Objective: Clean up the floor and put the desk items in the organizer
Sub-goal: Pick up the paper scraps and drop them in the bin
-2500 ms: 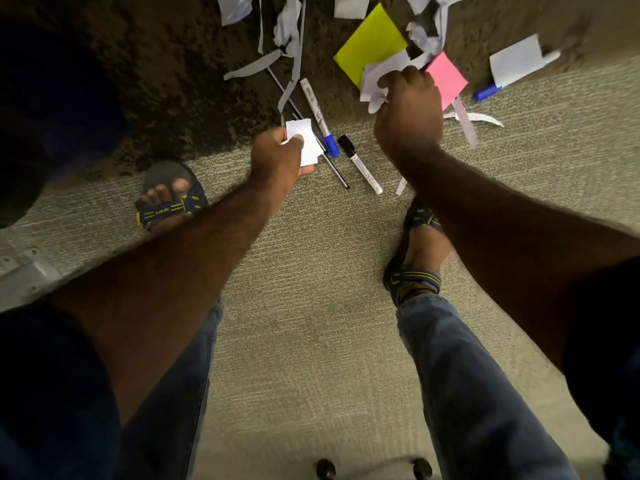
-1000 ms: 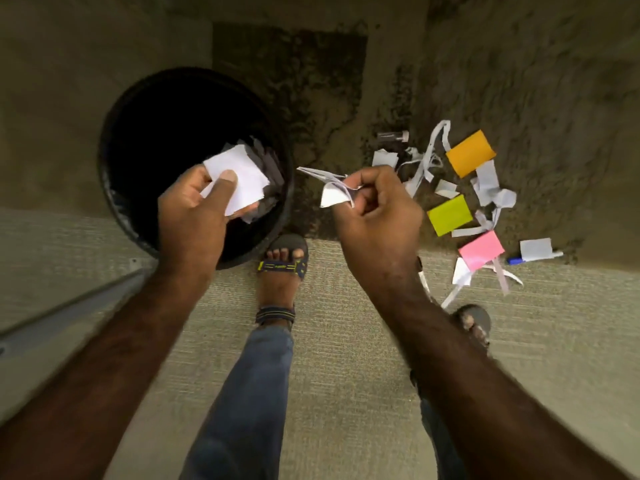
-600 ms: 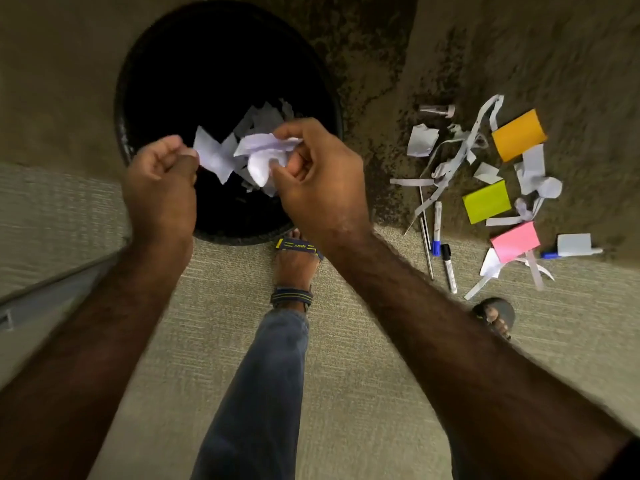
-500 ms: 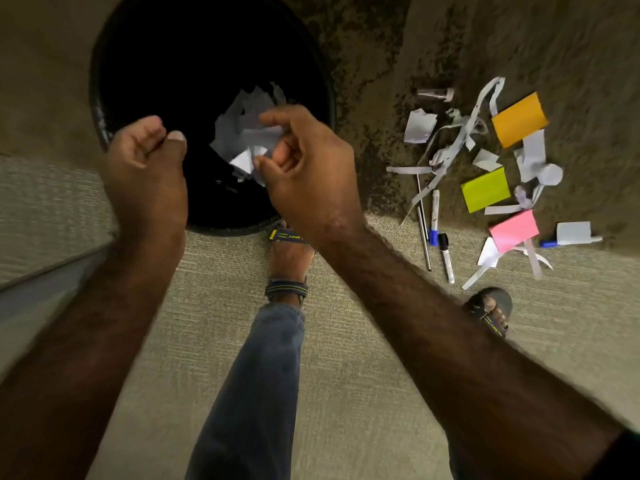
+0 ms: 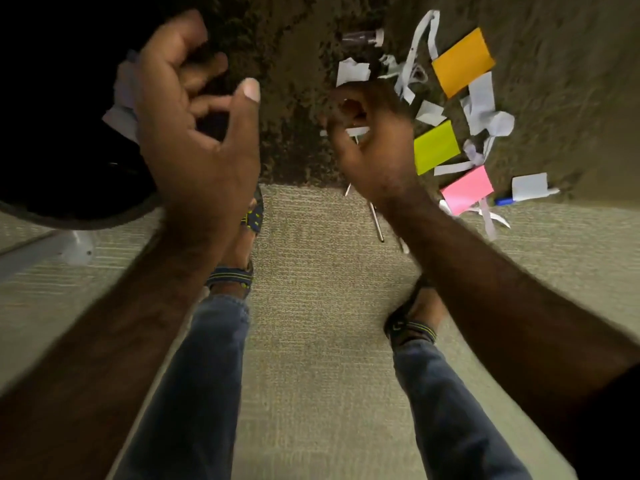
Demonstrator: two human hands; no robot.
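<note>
My left hand [image 5: 194, 133] hovers over the right rim of the black waste bin [image 5: 52, 174], fingers spread and empty. White paper scraps [image 5: 121, 98] lie inside the bin. My right hand [image 5: 374, 143] hangs loosely curled above the littered floor and holds nothing I can see. Around it lie torn white scraps [image 5: 351, 72] and strips [image 5: 481, 102]. There are orange [image 5: 462, 62], yellow [image 5: 436, 147] and pink [image 5: 467, 190] sticky notes. A blue pen [image 5: 504, 201] pokes out from under a white slip [image 5: 530, 186]. A thin metal pen [image 5: 377, 223] shows below my right wrist, which hides the other pens.
A small clear tube [image 5: 362, 38] lies at the top of the litter. My sandalled feet [image 5: 239, 265] [image 5: 412, 323] stand on the light carpet, just short of the dark carpet. A grey metal furniture foot [image 5: 69, 247] sits at the left beside the bin.
Both hands carried paper from the floor to the bin and dropped it in. The right hand has since swung right, away from the bin, and the left hand has opened.
</note>
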